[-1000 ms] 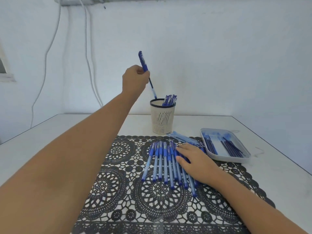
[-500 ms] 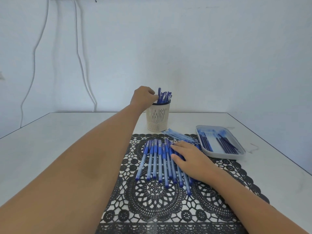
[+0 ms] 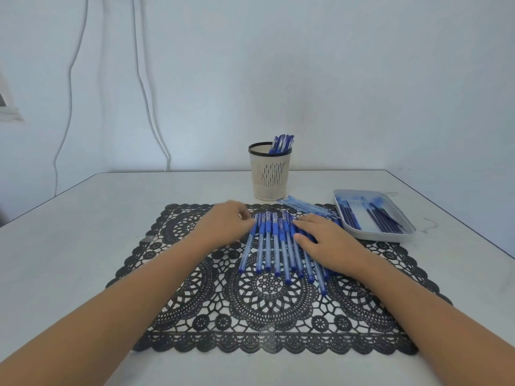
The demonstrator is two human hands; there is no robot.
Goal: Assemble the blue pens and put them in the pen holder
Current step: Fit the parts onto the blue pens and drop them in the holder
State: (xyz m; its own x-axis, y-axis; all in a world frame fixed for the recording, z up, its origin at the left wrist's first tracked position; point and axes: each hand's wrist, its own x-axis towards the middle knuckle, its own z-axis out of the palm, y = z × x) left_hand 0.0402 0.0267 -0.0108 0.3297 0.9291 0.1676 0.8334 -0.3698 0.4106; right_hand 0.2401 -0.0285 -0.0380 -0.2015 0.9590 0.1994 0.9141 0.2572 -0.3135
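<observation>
A row of several blue pens [image 3: 274,246] lies side by side on the black lace mat [image 3: 267,296]. My left hand [image 3: 227,222] is at the row's left end, slightly blurred, its fingertips on the leftmost pen; whether it grips the pen I cannot tell. My right hand [image 3: 324,240] lies flat and open over the right side of the row. The cream pen holder [image 3: 269,174] stands behind the mat with several capped blue pens [image 3: 282,143] sticking out. More clear pen barrels [image 3: 306,206] lie between holder and tray.
A grey tray [image 3: 373,237] at the right holds dark refills and blue parts. The white table's right edge runs close behind the tray. White cables hang down the wall at the back left.
My left hand dropped a pen into the holder, then drew back to the left end of the pen row. The right hand stayed on the pens.
</observation>
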